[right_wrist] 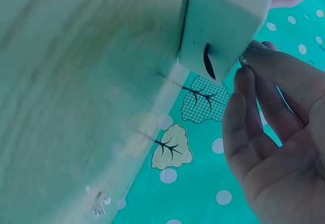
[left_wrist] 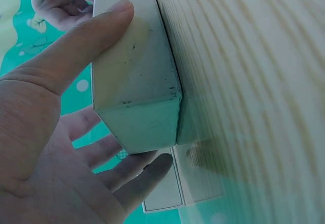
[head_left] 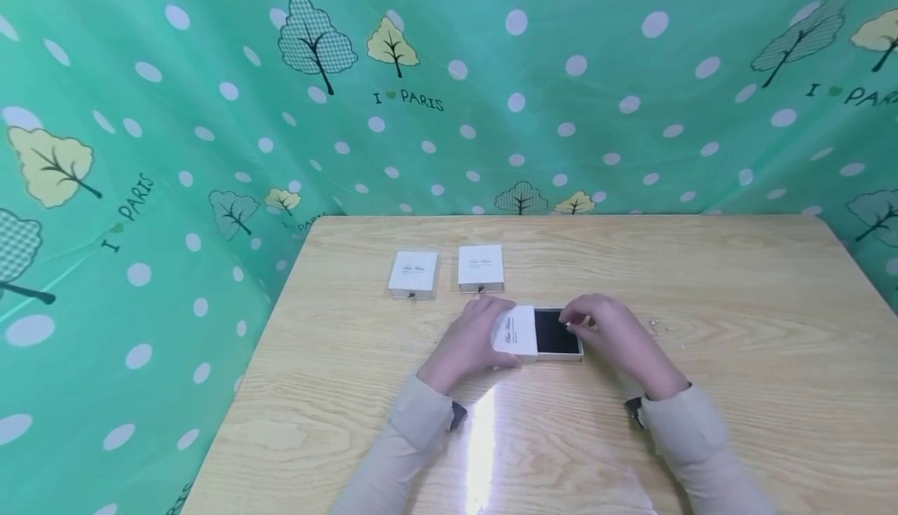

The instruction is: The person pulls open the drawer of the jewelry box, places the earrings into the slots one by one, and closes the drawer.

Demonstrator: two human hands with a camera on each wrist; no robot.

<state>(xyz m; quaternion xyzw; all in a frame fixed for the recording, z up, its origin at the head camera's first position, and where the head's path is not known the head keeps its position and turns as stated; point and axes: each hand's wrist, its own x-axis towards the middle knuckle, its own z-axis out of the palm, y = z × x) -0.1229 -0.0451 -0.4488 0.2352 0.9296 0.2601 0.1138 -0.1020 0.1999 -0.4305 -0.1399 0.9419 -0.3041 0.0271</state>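
Observation:
A white drawer-style gift box (head_left: 517, 331) lies on the table, its sleeve printed with small dark lettering. The drawer is slid out to the right, showing a black lining (head_left: 550, 331). My left hand (head_left: 475, 341) grips the sleeve from the left, the thumb (left_wrist: 109, 28) along its near side and the fingers around the end and far side. Over the drawer's right part, my right hand (head_left: 609, 329) pinches a tiny shiny piece (right_wrist: 244, 60) between thumb and index finger; it is too small to name. A dark pull tab (right_wrist: 208, 63) sticks out of the drawer's front.
Two closed white boxes, a left one (head_left: 413, 273) and a right one (head_left: 481, 267), stand behind on the wooden table (head_left: 316, 406). Several tiny shiny pieces (head_left: 655, 328) lie right of my right hand. A green dotted cloth (head_left: 484, 149) hangs behind the table.

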